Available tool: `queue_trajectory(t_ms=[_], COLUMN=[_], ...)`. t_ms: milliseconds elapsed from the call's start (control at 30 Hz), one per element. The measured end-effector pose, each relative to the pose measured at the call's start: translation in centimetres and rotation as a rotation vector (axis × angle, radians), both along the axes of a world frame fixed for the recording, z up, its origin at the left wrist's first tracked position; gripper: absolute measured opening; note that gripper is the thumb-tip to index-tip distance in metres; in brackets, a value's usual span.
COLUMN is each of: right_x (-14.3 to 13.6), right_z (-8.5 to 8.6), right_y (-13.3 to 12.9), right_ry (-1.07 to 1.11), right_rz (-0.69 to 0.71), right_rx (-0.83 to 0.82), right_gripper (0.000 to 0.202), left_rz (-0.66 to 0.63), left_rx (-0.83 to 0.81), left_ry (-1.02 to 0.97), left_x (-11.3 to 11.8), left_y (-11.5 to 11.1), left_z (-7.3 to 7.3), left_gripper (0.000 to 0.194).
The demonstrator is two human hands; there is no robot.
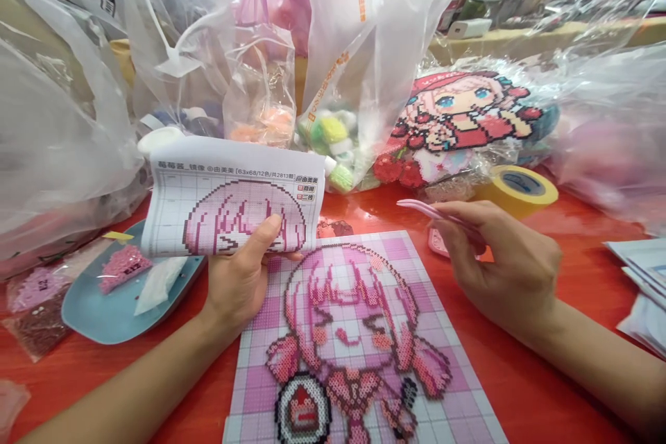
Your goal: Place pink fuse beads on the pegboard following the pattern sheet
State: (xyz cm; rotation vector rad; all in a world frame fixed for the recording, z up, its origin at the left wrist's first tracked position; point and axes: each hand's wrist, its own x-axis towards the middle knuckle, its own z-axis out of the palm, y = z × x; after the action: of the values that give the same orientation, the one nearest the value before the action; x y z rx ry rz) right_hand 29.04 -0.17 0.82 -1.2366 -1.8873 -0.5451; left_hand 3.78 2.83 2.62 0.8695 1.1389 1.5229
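My left hand (242, 277) grips a folded paper pattern sheet (234, 201), thumb on its front, above the upper left of the pegboard. The sheet carries a gridded pink-haired character. Between the thumb and fingers of my right hand (499, 263) is a pair of pink tweezers (424, 207), tips pointing left, held over the table beside the board's upper right. Below and between my hands lies the pegboard (458, 368), chequered pink and white. Fuse beads on it form a character (348, 333) with outlined hair, a winking face, a bow and a round strawberry-cake badge.
A blue plate (104, 322) at left holds a bag of pink beads (125, 267) and a white packet. More bead bags (36, 322) lie beside it. Yellow tape (515, 191), a finished bead piece (463, 111) and plastic bags (364, 62) stand behind. Papers (639, 263) lie at right.
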Motion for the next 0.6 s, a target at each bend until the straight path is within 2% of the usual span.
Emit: queue_trajectory(t_ms=[67, 133, 167, 200, 267, 367, 500, 600], right_x=[0.7, 1.9, 2.6, 3.4, 5.0, 6.4, 6.2, 5.2], right_z=[0.7, 1.4, 1.6, 1.8, 2.0, 1.7, 1.4, 1.9], right_y=[0.3, 0.7, 0.9, 1.1, 1.5, 2.0, 2.3, 2.6], right_ry=[-0.016, -0.132, -0.193, -0.238, -0.291, -0.317, -0.313, -0.311], right_rz=[-0.107, -0.265, -0.296, -0.297, -0.211, -0.122, -0.081, -0.072], right_rx=[-0.039, -0.169, -0.267, -0.313, -0.418, -0.441, -0.420, -0.390], right_gripper=[0.008, 0.031, 0.040, 0.047, 0.047, 0.051, 0.041, 0.038], left_rz=[0.002, 0.013, 0.019, 0.021, 0.016, 0.002, 0.001, -0.003], left_rx=[-0.006, 0.005, 0.013, 0.018, 0.030, 0.040, 0.034, 0.031], left_ry=[-0.015, -0.031, -0.036, -0.038, -0.042, -0.036, -0.030, -0.016], left_x=[0.0, 0.0, 0.1, 0.1, 0.0, -0.1, -0.1, 0.0], left_y=[0.0, 0.0, 0.0, -0.1, -0.1, -0.1, -0.1, 0.0], left_z=[0.0, 0.0, 0.0, 0.0, 0.0, 0.0, -0.1, -0.1], left_gripper=[0.013, 0.013, 0.013, 0.013, 0.013, 0.013, 0.012, 0.012])
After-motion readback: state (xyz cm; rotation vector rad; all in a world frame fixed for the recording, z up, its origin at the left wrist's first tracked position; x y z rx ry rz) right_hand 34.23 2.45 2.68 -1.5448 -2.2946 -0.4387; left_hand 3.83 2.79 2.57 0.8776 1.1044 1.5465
